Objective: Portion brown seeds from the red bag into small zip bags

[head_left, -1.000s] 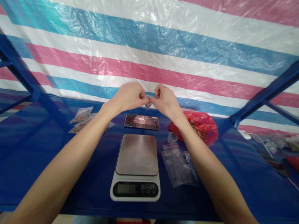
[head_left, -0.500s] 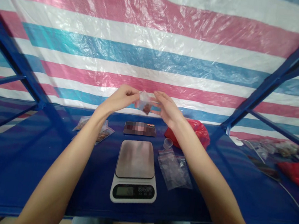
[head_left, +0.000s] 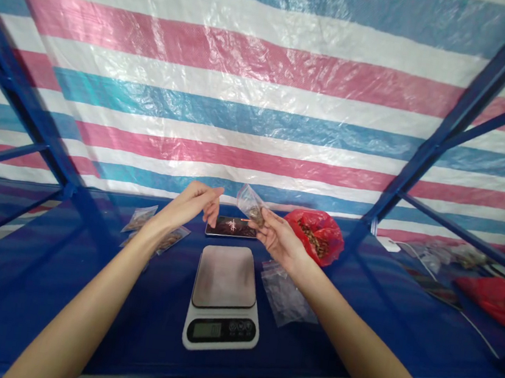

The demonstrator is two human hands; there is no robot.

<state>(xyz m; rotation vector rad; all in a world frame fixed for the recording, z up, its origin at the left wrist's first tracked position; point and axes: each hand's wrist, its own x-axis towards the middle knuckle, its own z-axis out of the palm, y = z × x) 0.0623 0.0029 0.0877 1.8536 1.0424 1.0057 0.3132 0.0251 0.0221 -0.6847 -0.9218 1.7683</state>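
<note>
My right hand (head_left: 277, 236) is closed on the lower part of a small clear zip-lock bag (head_left: 251, 202), which holds some brownish bits and tilts up to the left. Just left of the bag, my left hand (head_left: 199, 204) is apart from it, with fingers loosely bent, a gap between them, and nothing seen in them. Below both hands lies a dark smartphone (head_left: 228, 226) with a lit screen. A white digital kitchen scale (head_left: 226, 284) with a steel plate stands nearer to me, bearing nothing.
An open red plastic bag (head_left: 337, 239) of brown pieces sits behind my right wrist. Clear zip-lock bags (head_left: 287, 297) lie right of the scale. Filled bags (head_left: 139, 218) lie by my left forearm. Blue metal posts (head_left: 426, 155) and a striped sheet (head_left: 253, 109) bound the blue surface.
My left hand has come off the zip-lock bag, and my right hand now holds it alone, lower down. The view has tilted upward, and the red bag's brown contents now show.
</note>
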